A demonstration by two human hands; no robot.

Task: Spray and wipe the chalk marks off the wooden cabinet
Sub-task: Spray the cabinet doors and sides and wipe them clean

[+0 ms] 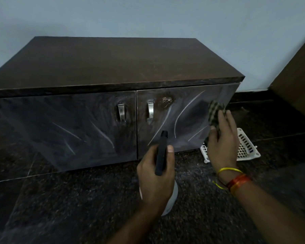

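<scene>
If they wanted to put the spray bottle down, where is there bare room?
The cabinet top is bare from wall to front edge. The floor before the left door is free too. It is crowded right of the cabinet, by the white basket.

The low dark wooden cabinet [113,67] ahead still bears white chalk marks [180,113] on both closed doors, while I hold the black-topped spray bottle [161,154] and checked cloth [216,113].

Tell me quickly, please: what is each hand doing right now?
Left hand: closed around the spray bottle, nozzle toward the right cabinet door.
Right hand: holding the checked cloth near that door's right edge.
</scene>
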